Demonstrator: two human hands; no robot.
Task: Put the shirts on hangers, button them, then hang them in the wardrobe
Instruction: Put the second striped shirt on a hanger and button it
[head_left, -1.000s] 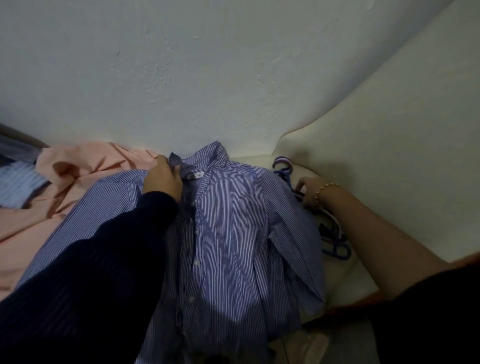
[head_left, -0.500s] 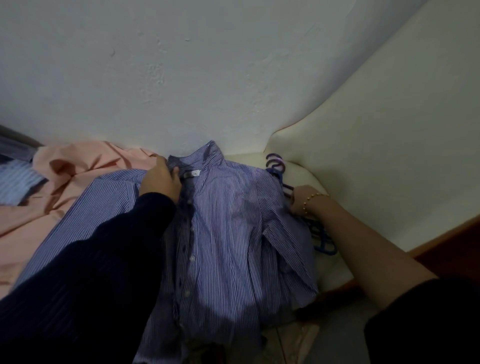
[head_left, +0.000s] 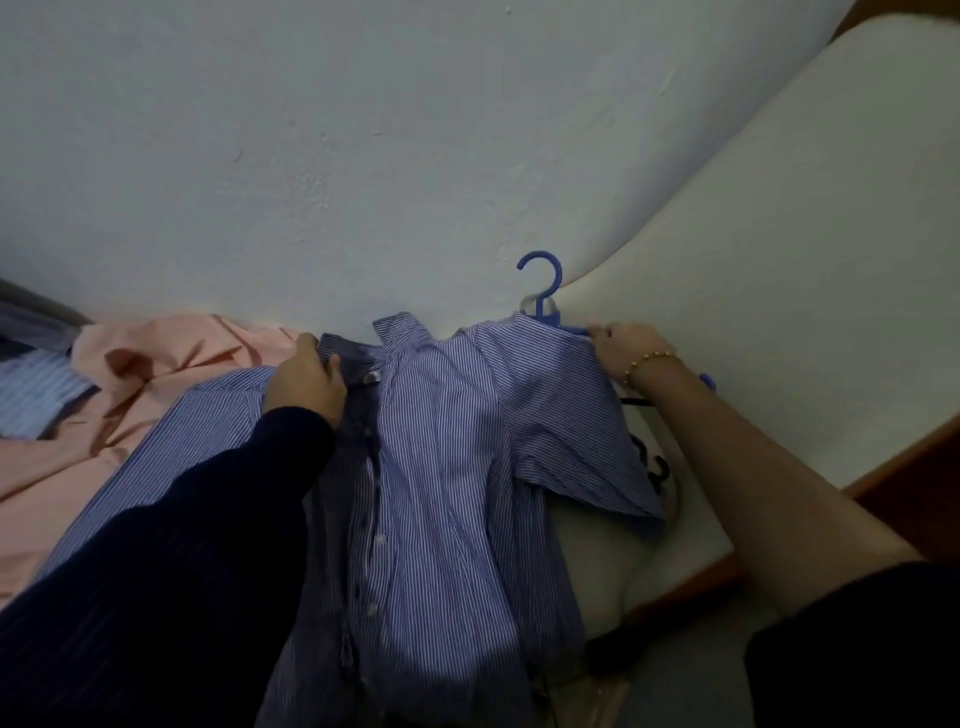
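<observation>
A blue-and-white striped shirt (head_left: 457, 467) lies spread open on the bed, collar toward the wall. My left hand (head_left: 306, 382) grips its left collar edge and front placket. My right hand (head_left: 621, 345) holds a blue plastic hanger (head_left: 545, 291) by its arm, just above the shirt's right shoulder; the hook stands up against the wall. Part of the hanger is hidden behind the shirt and my hand. More hangers (head_left: 655, 467) lie beside the shirt's right sleeve.
A peach shirt (head_left: 145, 384) lies crumpled at the left, with a light blue striped garment (head_left: 36, 395) beyond it. A cream padded headboard (head_left: 779, 260) rises at the right above a wooden bed frame (head_left: 893, 467). The white wall (head_left: 363, 156) is close behind.
My right hand has lifted one blue hanger from the pile at the right and brought it up over the shirt's right shoulder. My left hand keeps its grip on the collar.
</observation>
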